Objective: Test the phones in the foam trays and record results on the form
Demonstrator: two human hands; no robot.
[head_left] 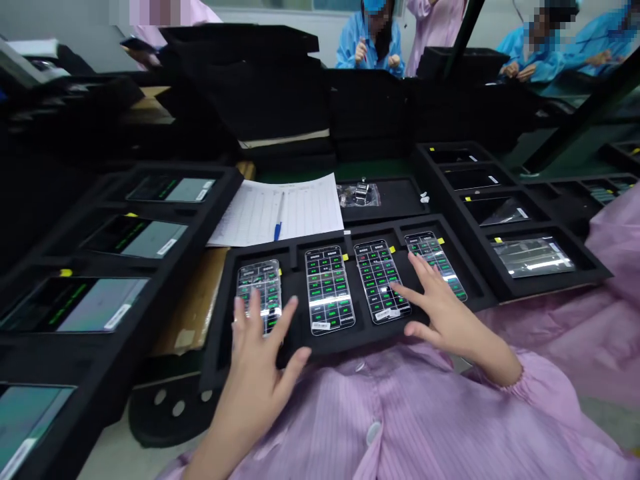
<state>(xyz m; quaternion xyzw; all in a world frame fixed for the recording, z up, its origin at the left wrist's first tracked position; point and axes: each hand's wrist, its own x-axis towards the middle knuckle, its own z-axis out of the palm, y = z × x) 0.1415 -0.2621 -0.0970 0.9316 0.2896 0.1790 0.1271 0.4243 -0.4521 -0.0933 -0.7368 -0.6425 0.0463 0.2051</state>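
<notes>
1. Head view: my left hand is spreading open, gripping nothing, its fingertips lying over the lower edge of the leftmost phone panel.
2. My right hand is resting open, holding nothing, with its fingers on the fourth phone panel.
3. Four lit panels are sitting in separate compartments of a black foam tray.

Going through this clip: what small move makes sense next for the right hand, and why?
Probably lifting the rightmost screen out of its foam tray with the right hand, since that hand's fingertips rest on that screen.
</notes>
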